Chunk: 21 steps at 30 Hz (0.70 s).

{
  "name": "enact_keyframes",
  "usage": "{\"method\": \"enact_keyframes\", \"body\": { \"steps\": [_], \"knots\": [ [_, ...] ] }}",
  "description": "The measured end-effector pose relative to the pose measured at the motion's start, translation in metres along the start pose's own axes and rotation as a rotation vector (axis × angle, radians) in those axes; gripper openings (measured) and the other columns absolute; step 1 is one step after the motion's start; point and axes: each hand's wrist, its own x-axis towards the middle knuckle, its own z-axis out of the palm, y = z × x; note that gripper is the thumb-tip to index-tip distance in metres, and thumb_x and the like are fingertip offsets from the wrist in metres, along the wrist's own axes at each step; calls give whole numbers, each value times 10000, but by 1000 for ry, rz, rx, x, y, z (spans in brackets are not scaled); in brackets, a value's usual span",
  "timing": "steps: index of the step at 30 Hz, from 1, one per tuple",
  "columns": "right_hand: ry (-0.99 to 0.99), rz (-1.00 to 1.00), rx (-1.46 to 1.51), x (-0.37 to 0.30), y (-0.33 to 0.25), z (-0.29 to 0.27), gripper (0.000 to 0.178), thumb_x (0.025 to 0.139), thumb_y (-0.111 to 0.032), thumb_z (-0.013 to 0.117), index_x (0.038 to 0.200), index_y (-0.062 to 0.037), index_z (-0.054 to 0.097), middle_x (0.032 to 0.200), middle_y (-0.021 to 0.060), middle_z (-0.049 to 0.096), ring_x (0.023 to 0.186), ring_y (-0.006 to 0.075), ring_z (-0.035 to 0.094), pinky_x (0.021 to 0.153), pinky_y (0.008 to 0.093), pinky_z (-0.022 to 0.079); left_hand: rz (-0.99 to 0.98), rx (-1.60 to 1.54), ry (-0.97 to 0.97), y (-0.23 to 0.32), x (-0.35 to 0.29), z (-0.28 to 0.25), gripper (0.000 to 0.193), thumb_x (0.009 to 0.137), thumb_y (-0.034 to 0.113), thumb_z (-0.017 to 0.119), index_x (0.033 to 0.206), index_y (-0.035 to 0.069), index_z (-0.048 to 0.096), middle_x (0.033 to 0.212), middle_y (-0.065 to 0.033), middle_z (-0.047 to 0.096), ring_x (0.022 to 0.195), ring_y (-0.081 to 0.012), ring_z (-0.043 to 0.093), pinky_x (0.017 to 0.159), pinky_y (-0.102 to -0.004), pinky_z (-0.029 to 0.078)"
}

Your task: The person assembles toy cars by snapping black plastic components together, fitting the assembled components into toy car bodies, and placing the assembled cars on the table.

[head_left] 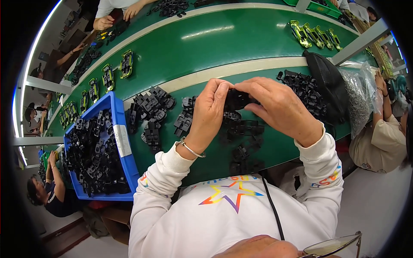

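Observation:
Above the green table (189, 165), my left hand (208, 109) and my right hand (277, 103) meet with fingertips close together. Between them is a small black plastic part (235, 100), gripped by both hands; its details are dark and partly covered by fingers. Just below my hands lie loose black plastic pieces (247, 129). To the left of my left hand is a heap of blocky black parts (155, 103). Right of my right hand, another heap of small black parts (306, 92) spreads along the table.
A blue bin (125, 163) full of black parts stands at left. At right lie a black pouch (329, 86) and a clear bag of screws (357, 103). Yellow-green and black assemblies (107, 77) line the green belt (206, 47). Other people work around, one across the belt (116, 8).

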Motion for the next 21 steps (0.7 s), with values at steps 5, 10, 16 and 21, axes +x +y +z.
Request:
{"method": "enact_keyframes", "body": {
  "steps": [5,10,16,21],
  "knots": [
    [88,-120,-43,1,20,5,290,801,-81,746,1083,-38,692,1161,109,665,1028,270,635,881,339,500,-91,-143,18,-3,0,-3,294,1071,286,462,1003,44,614,722,50,505,608,-9,401,522,-202,325],
    [81,283,691,-12,31,27,261,863,-36,710,1124,-55,701,1273,79,635,1115,181,612,980,306,465,-93,-141,31,1,-2,0,295,1072,289,458,993,53,615,686,77,450,576,9,346,484,-202,269],
    [94,516,996,-8,38,37,398,852,-46,747,1206,2,571,1106,34,623,1027,112,604,905,259,499,-27,-73,48,-7,0,1,299,1073,284,457,982,44,611,667,79,424,582,-4,323,505,-212,267],
    [17,569,1075,-5,44,37,333,863,-39,734,1160,-13,587,1042,5,601,968,74,595,833,220,511,74,70,38,-5,3,0,314,1074,277,448,967,30,611,659,41,452,584,-33,347,517,-231,302]
  ]
}}
